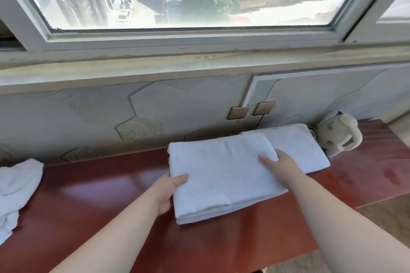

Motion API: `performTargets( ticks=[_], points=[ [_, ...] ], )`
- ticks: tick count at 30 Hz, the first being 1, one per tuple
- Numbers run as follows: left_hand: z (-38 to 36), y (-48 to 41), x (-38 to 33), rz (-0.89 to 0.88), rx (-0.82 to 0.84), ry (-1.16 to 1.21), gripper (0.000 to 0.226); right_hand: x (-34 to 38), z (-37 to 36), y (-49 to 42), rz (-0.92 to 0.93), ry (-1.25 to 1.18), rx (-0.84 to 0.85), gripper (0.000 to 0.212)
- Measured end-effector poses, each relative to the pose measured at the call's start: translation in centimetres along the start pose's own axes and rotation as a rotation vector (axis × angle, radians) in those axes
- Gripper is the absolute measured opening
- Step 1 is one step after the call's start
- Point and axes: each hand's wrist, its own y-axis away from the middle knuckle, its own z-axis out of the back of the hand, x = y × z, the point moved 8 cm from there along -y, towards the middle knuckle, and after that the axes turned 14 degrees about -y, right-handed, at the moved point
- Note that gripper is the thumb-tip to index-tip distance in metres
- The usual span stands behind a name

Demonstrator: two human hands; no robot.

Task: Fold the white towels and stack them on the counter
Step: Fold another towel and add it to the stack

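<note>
I see left hand [166, 191] fingers gripping folded towel [224, 176] at 8 o'clock edge, right hand [280, 166] fingers gripping 3 o'clock edge; second towel [298, 150] at 2 o'clock on counter [93, 206].

White towels [224, 175], glossy red-brown counter [88, 206] (pale hexagon-patterned wall [142, 104]), cream plush toy [339, 133].

L hand [167, 194] & R hand [280, 165] grip folded towel [221, 180] by its sides, thumbs on top, over red tabletop [88, 197]; 2nd folded towel [298, 148] just behind, crumpled towel [17, 186] far left.
</note>
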Motion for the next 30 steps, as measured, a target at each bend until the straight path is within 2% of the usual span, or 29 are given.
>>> performTargets(
  ticks=[4,8,15,20,24,26,30],
  points=[
    [-6.8,-3.3,-2.8,-0.079,-0.078,-0.114,0.043,-1.4,6.7,-4.4,0.036,0.028,-0.026,0.034],
    [-14.7,-6.5,-4.4,-0.084,-0.186,-0.113,0.037,-3.0,13.7,-9.7,0.064,0.058,-0.021,0.037],
    [-25.4,-12.5,-6.9,-0.107,-0.225,-0.094,0.039,-4.5,23.3,-18.0,0.093,0.004,0.022,0.041],
    [-27.5,-15.7,-7.0,-0.071,-0.326,-0.148,0.036,-7.6,23.2,-23.5,0.001,0.061,0.137,0.056],
    [-27.4,-17.6,-4.7,0.025,-0.339,-0.287,0.06,-12.5,21.3,-25.2,-0.141,0.224,0.209,0.069],
    [-26.7,-17.7,-4.2,0.029,-0.411,-0.327,0.062,-13.2,21.3,-25.0,-0.105,0.189,0.169,0.065],
    [-25.5,-16.7,-2.9,0.018,-0.504,-0.362,0.051,-14.6,21.5,-23.4,-0.009,0.156,0.131,0.049]
  ],
)
